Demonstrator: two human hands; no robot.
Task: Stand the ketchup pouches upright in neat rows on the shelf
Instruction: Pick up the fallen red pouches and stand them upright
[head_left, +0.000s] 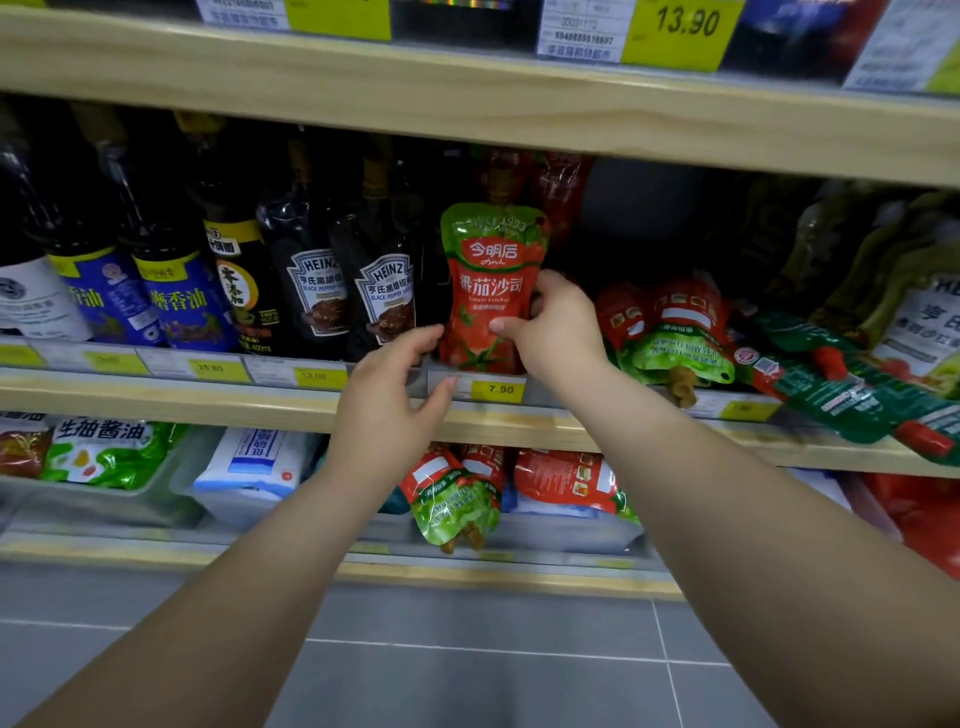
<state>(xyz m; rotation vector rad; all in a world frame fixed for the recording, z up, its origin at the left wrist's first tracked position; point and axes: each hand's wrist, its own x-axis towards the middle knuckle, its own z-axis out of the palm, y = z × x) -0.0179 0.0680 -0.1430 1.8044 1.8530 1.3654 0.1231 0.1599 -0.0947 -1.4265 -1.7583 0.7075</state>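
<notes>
1. A shop aisle: pale wooden shelving over a grey tiled floor (467, 675). The middle shelf (260, 402) carries dark bottles on its left part and soft pouches on its right.
2. The right hand (558, 325) pinches the upright ketchup pouch (488, 280) at its right edge, with the thumb pressed on the printed front and the other fingers curled round behind.
3. The left hand (395, 387) holds nothing. Its fingers are loosely bent and a little apart, with the tips right by the pouch's lower left corner (whether they touch it I cannot tell).
4. The pouch stands spout-up at the shelf's front lip, directly above the 7.90 price tag (498, 389) and just beside the Heinz black pepper sauce bottles (353, 296). More red pouches show dimly behind it.
5. To the right of the right wrist, the toppled ketchup pouches (670, 332) lie in a heap, some with spouts hanging down over the lip.
6. The step in hand looks like settling this pouch as the front of a row. With the heap untouched, most of the task seems left to do.
7. The next move calls for a flat-seated base and a gentle release, since a soft pouch may slump. After that comes a reach to the nearest fallen pouch, which must be turned spout-up and set alongside.
</notes>
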